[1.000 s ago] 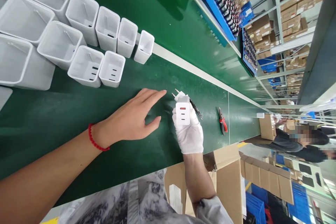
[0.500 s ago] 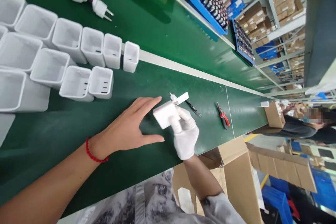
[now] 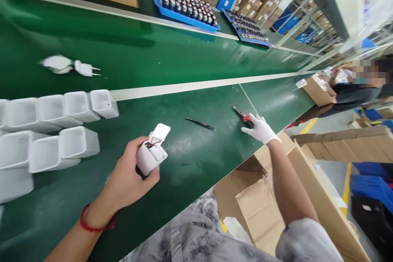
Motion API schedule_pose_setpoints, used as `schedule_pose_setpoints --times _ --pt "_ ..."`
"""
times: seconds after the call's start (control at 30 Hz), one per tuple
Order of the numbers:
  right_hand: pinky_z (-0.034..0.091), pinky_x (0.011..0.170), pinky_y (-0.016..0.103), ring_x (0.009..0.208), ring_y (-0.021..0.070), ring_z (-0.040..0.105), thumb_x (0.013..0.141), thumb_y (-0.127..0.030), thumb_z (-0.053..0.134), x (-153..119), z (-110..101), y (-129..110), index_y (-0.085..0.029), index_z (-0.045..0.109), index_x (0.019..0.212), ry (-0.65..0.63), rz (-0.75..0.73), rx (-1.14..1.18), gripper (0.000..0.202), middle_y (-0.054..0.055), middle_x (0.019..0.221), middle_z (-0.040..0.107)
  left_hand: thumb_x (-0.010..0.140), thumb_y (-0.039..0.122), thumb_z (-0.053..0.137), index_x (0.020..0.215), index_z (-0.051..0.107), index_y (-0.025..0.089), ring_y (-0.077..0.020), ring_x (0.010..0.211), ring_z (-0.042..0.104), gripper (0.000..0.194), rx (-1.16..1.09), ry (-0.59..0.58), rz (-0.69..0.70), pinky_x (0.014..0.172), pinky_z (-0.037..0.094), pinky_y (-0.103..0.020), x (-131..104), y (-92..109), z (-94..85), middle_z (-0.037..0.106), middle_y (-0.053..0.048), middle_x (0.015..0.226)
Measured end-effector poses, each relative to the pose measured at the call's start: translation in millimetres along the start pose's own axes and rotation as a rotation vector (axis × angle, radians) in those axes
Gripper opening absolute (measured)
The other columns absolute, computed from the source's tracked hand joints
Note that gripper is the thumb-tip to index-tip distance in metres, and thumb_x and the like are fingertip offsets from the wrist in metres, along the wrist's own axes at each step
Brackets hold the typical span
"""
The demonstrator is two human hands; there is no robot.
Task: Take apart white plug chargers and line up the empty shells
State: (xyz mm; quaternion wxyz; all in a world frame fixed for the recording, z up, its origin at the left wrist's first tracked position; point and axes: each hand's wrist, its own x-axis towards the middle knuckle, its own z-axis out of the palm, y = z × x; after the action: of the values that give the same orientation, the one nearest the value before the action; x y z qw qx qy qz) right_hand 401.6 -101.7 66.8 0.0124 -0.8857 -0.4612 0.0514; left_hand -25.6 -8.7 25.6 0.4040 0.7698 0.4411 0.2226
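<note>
My left hand [image 3: 127, 176] is closed around a small white plastic box [image 3: 147, 159], thumb on the near side and fingers on the far side. Its white lid [image 3: 161, 133] is swung up, and thin red and dark wires show at the opening. My right hand [image 3: 260, 129], in a white glove, lies over the handles of red-and-black pliers [image 3: 245, 117] on the green table. Thumb and fingers are spread around the handles, which are partly hidden. Between the hands lie slim black tweezers [image 3: 201, 124].
Rows of white open boxes [image 3: 78, 142] stand at the left. Behind them lies a white plug with a bundled cable [image 3: 83, 68]. Blue trays of parts [image 3: 187, 19] line the back. Cardboard boxes [image 3: 258, 208] sit by the table's near edge. Another person [image 3: 359, 94] works far right.
The white box has passed from my right hand into my left, which was open. My right hand has moved right to the pliers. The view has turned.
</note>
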Motion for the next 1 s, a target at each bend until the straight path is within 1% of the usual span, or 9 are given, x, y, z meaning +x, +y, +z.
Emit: schedule_pose_setpoints --times 0.07,0.17,0.33,0.43,0.57,0.67,0.8,0.9,1.0 --pt "0.048 0.097 0.041 0.117 0.0317 0.06 0.074 -0.035 0.074 9.3 2.8 29.9 -0.017 0.055 0.135 -0.076 -0.011 0.034 0.066 0.015 0.127 0.064 0.077 0.043 0.067 0.124 0.041 0.022 -0.0229 0.085 0.067 0.058 -0.005 -0.019 -0.021 0.068 0.055 -0.032 0.7 11.2 -2.4 0.064 -0.007 0.108" --pt "0.051 0.084 0.045 0.098 0.0351 0.068 0.075 -0.039 0.071 18.2 10.7 46.8 -0.019 0.06 0.127 -0.127 0.057 -0.016 0.058 0.016 0.111 0.071 0.075 0.047 0.07 0.118 0.046 0.023 -0.0225 0.089 0.065 0.055 0.042 -0.058 -0.039 0.077 0.054 -0.036 4.6 27.7 -4.6 0.064 -0.005 0.107" --pt "0.045 0.075 0.049 0.091 0.0411 0.069 0.067 -0.027 0.072 34.1 14.1 35.7 -0.014 0.07 0.074 -0.206 0.173 0.027 0.014 0.02 0.077 0.069 0.074 0.036 0.072 0.115 0.049 0.022 -0.0203 0.087 0.063 0.049 -0.048 -0.054 0.05 0.078 0.052 -0.035 10.0 41.1 -1.1 0.063 -0.005 0.104" --pt "0.044 0.068 0.048 0.082 0.0387 0.071 0.07 -0.027 0.071 42.3 9.7 28.6 -0.013 0.064 0.055 -0.258 0.225 0.227 0.022 0.018 0.058 0.063 0.071 0.031 0.076 0.115 0.05 0.022 -0.0193 0.086 0.062 0.052 -0.182 -0.035 0.111 0.074 0.052 -0.033 10.6 44.2 3.6 0.062 -0.006 0.104" --pt "0.052 0.066 0.043 0.075 0.032 0.073 0.081 -0.037 0.067 32.0 0.2 17.8 -0.007 0.07 0.075 -0.331 0.213 0.657 0.031 0.023 0.072 0.07 0.068 0.032 0.08 0.115 0.052 0.02 -0.0222 0.088 0.064 0.056 -0.33 -0.087 0.061 0.076 0.054 -0.036 12.5 51.7 7.7 0.065 -0.008 0.102" --pt "0.056 0.079 0.045 0.096 0.0316 0.072 0.086 -0.047 0.063 3.2 -5.0 -4.3 -0.011 0.07 0.101 -0.369 0.105 1.118 0.04 0.024 0.109 0.07 0.066 0.037 0.081 0.111 0.056 0.019 -0.026 0.092 0.066 0.055 -0.449 -0.183 -0.009 0.081 0.054 -0.04 17.3 59.7 14.1 0.068 -0.011 0.102" --pt "0.046 0.101 0.059 0.124 0.0337 0.058 0.071 -0.043 0.08 -44.9 -1.6 -57.8 -0.023 0.072 0.099 -0.499 -0.058 1.743 0.035 0.012 0.141 0.056 0.061 0.056 0.081 0.111 0.059 0.021 -0.0308 0.107 0.063 0.065 -0.796 -0.339 -0.023 0.095 0.049 -0.05 24.9 73.6 37.9 0.066 -0.011 0.11" --pt "0.048 0.1 0.054 0.117 0.0332 0.061 0.067 -0.046 0.082 -70.2 8.0 -101.0 -0.019 0.072 0.07 -0.617 -0.136 1.764 0.028 0.012 0.125 0.067 0.052 0.067 0.08 0.112 0.061 0.025 -0.0312 0.106 0.061 0.076 -0.927 -0.509 -0.039 0.096 0.049 -0.052 26.8 86.9 55.1 0.064 -0.008 0.11" --pt "0.056 0.077 0.039 0.077 0.0237 0.069 0.07 -0.051 0.079 -83.9 16.9 -129.5 -0.018 0.061 0.05 -0.553 -0.145 1.643 0.042 0.01 0.082 0.074 0.053 0.058 0.083 0.104 0.064 0.026 -0.0286 0.1 0.061 0.064 -0.968 -0.63 -0.077 0.094 0.049 -0.048 24.5 97.8 55.5 0.063 -0.005 0.104"
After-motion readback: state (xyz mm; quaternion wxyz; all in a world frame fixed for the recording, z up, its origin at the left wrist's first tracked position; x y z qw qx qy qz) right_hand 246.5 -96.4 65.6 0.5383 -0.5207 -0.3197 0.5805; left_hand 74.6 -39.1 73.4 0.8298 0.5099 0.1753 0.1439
